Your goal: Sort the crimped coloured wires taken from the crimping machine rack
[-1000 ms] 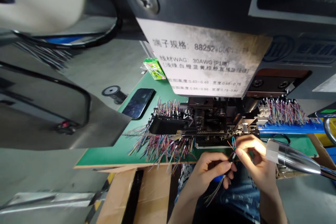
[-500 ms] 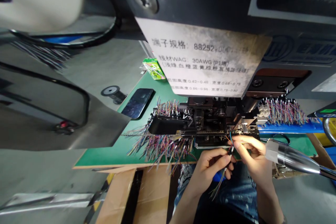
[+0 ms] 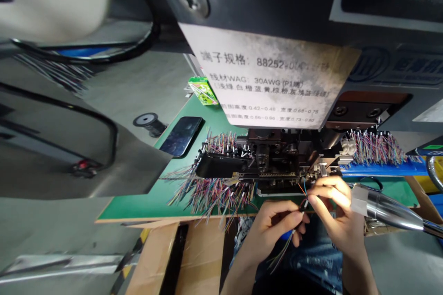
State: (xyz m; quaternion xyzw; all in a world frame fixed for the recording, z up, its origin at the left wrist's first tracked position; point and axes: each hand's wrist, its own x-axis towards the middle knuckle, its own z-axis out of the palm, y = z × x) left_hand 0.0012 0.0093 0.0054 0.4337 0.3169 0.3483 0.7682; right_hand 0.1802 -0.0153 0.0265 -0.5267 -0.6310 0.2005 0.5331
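My left hand (image 3: 282,221) is closed on a thin multi-wire cable (image 3: 284,250), thumb and fingers pinching it near a black and white sleeve. Loose coloured wires hang below that hand. Just above, my right hand (image 3: 330,200) has thumb and fingertips pinched at the fanned wire ends, where an orange and a blue wire stick up. These wire tips stand close in front of the working head of a crimping machine (image 3: 277,166). How many wires sit inside the right fingertips is hidden.
Bundles of coloured wires (image 3: 218,189) lie left of the machine on the green table (image 3: 138,205); more wires (image 3: 375,147) rest in a blue tray at right. A phone (image 3: 182,136), a wire spool (image 3: 149,124) and a metal flexible tube (image 3: 391,209) are around. Cardboard (image 3: 200,253) lies below the edge.
Both hands have drawn slightly back from the machine with the cable. The right fingers have shifted, and the orange and blue wires show more clearly apart.
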